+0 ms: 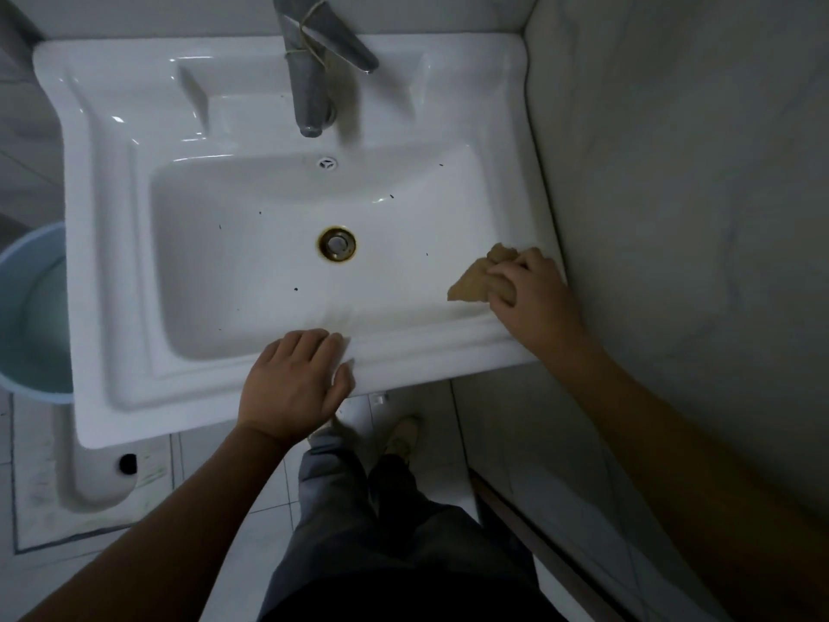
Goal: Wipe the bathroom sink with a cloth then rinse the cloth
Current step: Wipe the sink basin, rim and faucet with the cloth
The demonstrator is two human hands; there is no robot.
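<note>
wiping step: right hand [529, 294] fingers clamp the cloth [475, 282] on the sink [448, 352] rim; left hand [291, 388] rests open. next, sweep toward the specks beyond the grip.

A pale marble-patterned tiled wall [682, 181] rises just to the right of the white basin's rim and meets a second grey tiled wall [403, 13] behind the tap in a dark corner seam. Below the wall, light square floor tiles [215, 500] with thin grout lines spread out, dim under weak, cool light. Left of the wall's far side, near the floor, sits a round pale-blue plastic bucket [18, 271], partly cut off. A small black hole [128, 463] marks one floor tile.
</note>
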